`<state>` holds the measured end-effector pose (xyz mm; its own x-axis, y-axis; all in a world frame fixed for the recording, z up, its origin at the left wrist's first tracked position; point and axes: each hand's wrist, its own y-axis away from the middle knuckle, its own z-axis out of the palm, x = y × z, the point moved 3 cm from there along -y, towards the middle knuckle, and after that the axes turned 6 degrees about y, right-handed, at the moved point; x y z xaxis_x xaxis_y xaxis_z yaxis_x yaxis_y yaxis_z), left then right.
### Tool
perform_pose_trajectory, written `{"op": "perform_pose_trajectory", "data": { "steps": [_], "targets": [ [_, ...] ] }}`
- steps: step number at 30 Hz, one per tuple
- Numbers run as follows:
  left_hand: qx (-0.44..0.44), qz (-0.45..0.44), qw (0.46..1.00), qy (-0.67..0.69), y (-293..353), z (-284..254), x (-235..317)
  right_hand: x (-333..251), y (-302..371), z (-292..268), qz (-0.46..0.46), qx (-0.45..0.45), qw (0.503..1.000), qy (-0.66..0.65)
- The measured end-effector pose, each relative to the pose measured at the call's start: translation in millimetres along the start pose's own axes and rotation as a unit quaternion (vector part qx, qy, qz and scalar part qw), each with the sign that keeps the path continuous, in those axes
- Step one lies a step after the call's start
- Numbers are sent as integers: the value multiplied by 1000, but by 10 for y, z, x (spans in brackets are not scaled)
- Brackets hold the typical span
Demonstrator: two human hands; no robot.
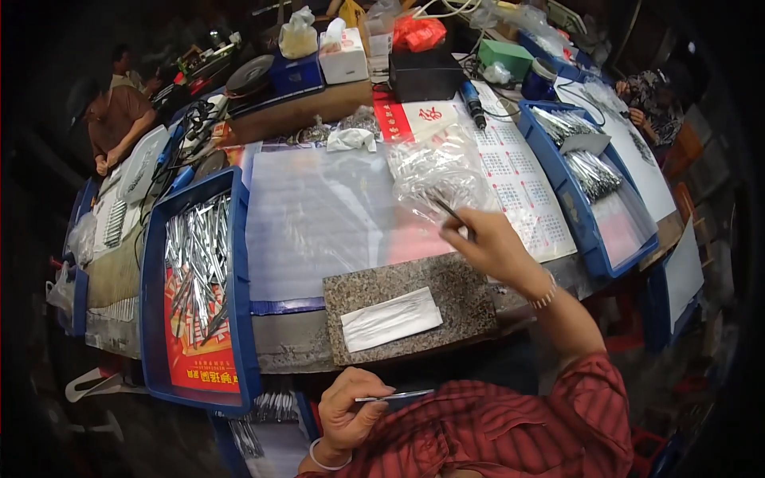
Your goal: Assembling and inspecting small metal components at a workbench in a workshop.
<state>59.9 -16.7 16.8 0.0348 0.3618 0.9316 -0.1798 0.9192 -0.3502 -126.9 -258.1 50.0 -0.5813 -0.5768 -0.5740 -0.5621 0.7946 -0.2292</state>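
My left hand, near the lower edge, is closed on a thin silver metal strip, pinched between thumb and fingers in front of my body. My right hand is closed round a slim dark tool that looks like tweezers. Its tip points into a crumpled clear plastic bag; the bag's contents are too small to make out. Between my hands lies a speckled stone slab with a folded white paper on it.
At left, a blue tray holds many slim silver metal pieces. Another blue tray at right holds bundled metal pieces. Behind stand a tissue box, a black box and a blue-black power tool. Other people sit at far left and right.
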Motion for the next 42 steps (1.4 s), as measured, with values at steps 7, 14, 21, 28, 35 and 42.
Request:
{"op": "perform_pose_trajectory", "data": {
  "steps": [7,14,21,28,35,42],
  "targets": [
    [46,-88,994,42,137,-17,-32,521,-565,609,-34,6,968,249],
    [61,-120,985,113,150,-33,-64,439,-576,438,14,0,976,218],
    [49,-119,975,181,63,61,-154,143,-42,-53,1,52,995,86],
    [110,-206,917,324,-75,298,-389,-548,986,66,-72,-58,978,-188],
    [88,-222,900,364,-112,470,-394,-656,1254,214,-123,-18,971,-205],
    [90,-213,906,354,-82,547,-357,-660,1354,163,-154,1,973,-172]
  ]
}}
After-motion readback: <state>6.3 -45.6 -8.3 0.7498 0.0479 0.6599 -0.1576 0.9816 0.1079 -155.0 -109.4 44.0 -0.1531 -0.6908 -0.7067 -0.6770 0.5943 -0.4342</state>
